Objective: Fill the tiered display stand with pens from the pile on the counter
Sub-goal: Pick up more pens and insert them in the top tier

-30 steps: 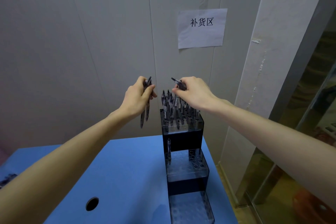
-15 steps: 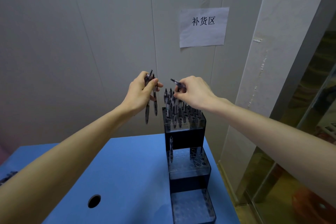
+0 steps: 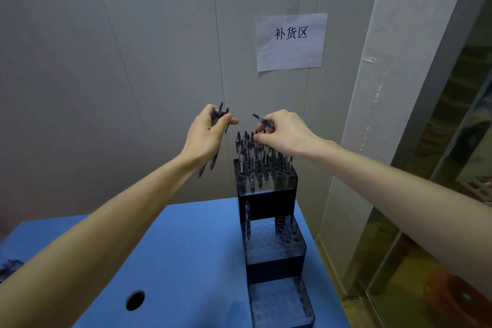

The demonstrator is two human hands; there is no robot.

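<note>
right now both my forearms reach forward and up over the blue counter (image 3: 186,247), wrists raised level with the top of the tiered display stand (image 3: 269,202), which stands at the counter's right edge against the wall. my left hand (image 3: 205,136) hangs just left of the top tier, palm turned inward, fingers curled round a small bundle of pens (image 3: 213,141); their clicker ends stick up past my thumb and their tips point down below my wrist. my right hand (image 3: 285,133) hovers over the top tier, knuckles up, thumb and forefinger pinching a single pen (image 3: 262,120) that lies tilted, its end pointing up and left toward my other hand. my lower fingers are touching or nearly touching the caps of the pens in the top tier (image 3: 255,152), which stand upright and close together. one lone pen (image 3: 248,218) stands at the left of the middle tier; the bottom tier shows only holes. a few dark pens from the pile (image 3: 9,269) peek in at the counter's far left edge. a round hole (image 3: 135,300) sits in the counter near me, and a paper sign (image 3: 291,41) is on the wall.
</note>
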